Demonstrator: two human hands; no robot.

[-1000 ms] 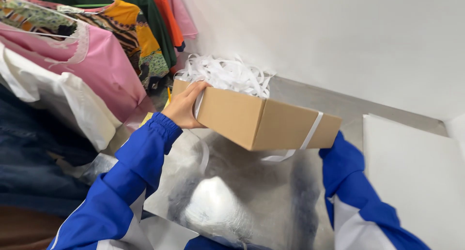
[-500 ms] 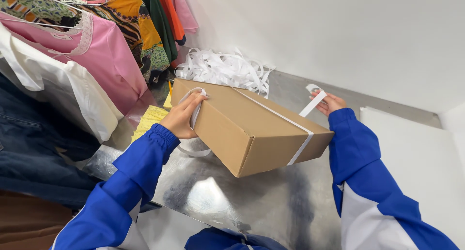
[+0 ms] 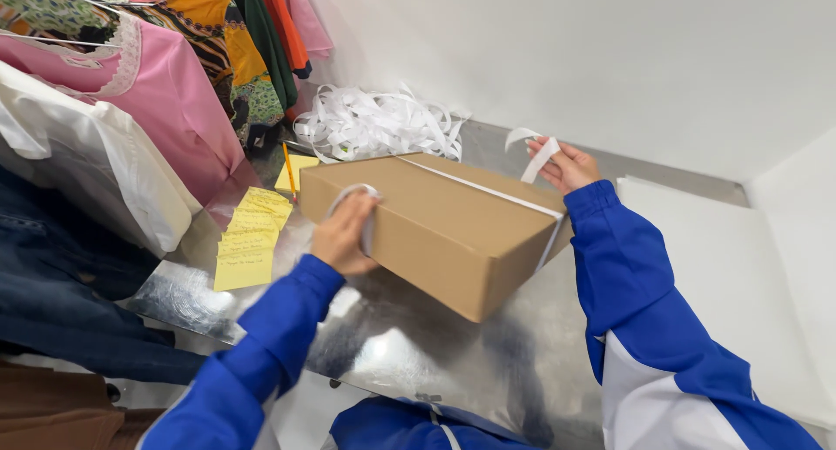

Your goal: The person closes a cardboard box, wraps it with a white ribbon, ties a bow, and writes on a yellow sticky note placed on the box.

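Note:
A brown cardboard box [image 3: 453, 228] rests tilted on a shiny metal table [image 3: 409, 354]. A white strap [image 3: 488, 193] runs across the box's top and down its right side. My left hand [image 3: 344, 236] presses the box's near left face and pinches a loop of that strap. Behind the box's far right corner, my right hand [image 3: 566, 164] grips the strap's loose end, which sticks up. Both sleeves are blue and white.
A heap of white strapping [image 3: 379, 123] lies behind the box by the white wall. Yellow paper notes [image 3: 248, 236] and a pencil [image 3: 286, 169] lie to the left. Hanging clothes [image 3: 131, 93] crowd the left side. A white panel [image 3: 740, 276] sits to the right.
The box has come down from the air onto the table and turned. My right hand came out from under it and now pulls the strap end up behind it.

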